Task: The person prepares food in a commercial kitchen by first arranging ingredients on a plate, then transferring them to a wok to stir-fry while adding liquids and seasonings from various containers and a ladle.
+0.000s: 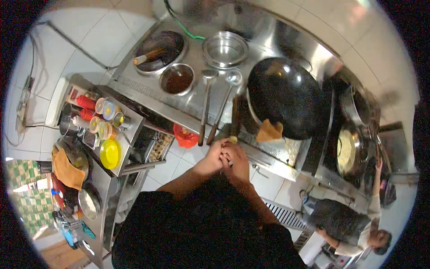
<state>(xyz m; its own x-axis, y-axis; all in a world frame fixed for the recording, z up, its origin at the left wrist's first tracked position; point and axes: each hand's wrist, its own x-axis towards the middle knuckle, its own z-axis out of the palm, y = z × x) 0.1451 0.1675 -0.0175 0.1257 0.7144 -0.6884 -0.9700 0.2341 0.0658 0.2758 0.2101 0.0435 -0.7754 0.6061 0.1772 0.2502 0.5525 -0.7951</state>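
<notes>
We stand at a steel counter [190,102] in the head view, hands together.
At the centre of the frame, our left hand [215,157] and right hand [237,162] meet with fingers curled in; whether anything sits between them we cannot tell. Just above them lies a dark brush-like tool [235,115], a long-handled ladle [221,110] on its left. Right of upper centre sits a black wok [284,101], a brown cloth [269,131] at its lower edge.

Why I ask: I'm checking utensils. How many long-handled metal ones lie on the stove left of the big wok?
2: one utensil, right of the small steel bowl, and a ladle nearer the wok.
</notes>
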